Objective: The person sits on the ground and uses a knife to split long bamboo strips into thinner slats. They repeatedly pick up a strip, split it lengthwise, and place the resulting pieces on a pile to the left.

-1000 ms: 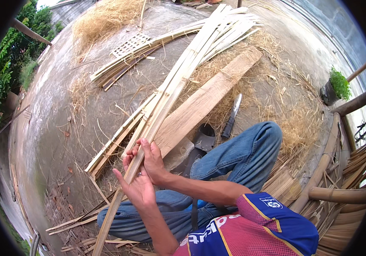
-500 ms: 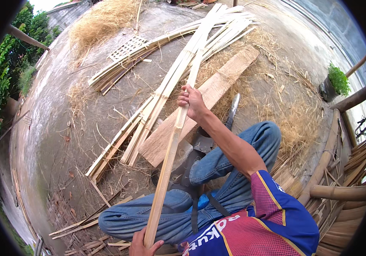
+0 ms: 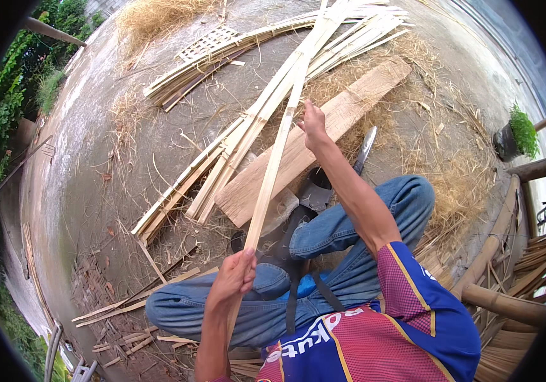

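The pile [image 3: 245,139] of split lengths slants across the ground [image 3: 85,191], with the plank [image 3: 349,107] angled at its right, and the strip [image 3: 275,162] runs away from the body over both, a line that probably keeps so long a piece manageable. The knife [image 3: 366,149] lies right of the plank, seemingly within reach yet clear of the strip. The left hand [image 3: 233,278] is clamped round the strip's near part, apparently steadying it; the right hand [image 3: 313,123] curls beside its far stretch, whether gripping I cannot tell.
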A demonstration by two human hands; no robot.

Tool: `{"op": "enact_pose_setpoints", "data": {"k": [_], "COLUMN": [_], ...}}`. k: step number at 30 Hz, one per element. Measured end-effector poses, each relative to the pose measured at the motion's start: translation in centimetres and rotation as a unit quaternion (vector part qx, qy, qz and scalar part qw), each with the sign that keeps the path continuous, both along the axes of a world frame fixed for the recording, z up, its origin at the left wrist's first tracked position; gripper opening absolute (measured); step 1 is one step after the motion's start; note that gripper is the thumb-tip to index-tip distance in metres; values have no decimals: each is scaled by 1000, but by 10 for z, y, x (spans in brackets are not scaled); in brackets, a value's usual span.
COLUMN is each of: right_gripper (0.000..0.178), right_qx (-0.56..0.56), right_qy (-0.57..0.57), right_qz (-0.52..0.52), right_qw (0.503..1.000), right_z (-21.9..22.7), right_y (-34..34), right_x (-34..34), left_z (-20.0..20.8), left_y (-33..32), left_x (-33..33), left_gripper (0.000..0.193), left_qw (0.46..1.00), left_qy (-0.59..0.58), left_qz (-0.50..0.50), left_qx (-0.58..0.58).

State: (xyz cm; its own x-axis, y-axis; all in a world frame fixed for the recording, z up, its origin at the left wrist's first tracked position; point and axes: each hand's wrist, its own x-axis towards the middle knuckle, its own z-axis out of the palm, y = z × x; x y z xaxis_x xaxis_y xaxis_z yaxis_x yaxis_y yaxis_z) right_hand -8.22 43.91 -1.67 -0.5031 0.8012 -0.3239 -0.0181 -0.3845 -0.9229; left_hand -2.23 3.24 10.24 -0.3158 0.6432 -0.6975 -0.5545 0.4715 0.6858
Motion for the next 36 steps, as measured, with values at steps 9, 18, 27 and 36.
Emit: {"op": "enact_pose_setpoints", "data": {"k": [9,18,27,36], "right_gripper": [45,28,18,17], "right_qx": [-293,-316,-308,-340], "right_qy": [67,123,208,226], "right_qz": [164,192,132,138], "right_qw": [940,921,919,902], "right_z": [22,32,3,-2], "right_y": [-293,-317,-191,-182], "right_x": [155,145,76,69], "left_z": [-86,-94,-30,-60], "left_y": [119,145,-30,-24], "left_x": [-65,-75,-49,0], "left_gripper": [41,51,69,72], "left_qw": [997,1000,998,910], "left_qy": [-79,16,-43,-325], "left_qz": [-2,11,35,98], "left_qx": [25,4,35,237]}}
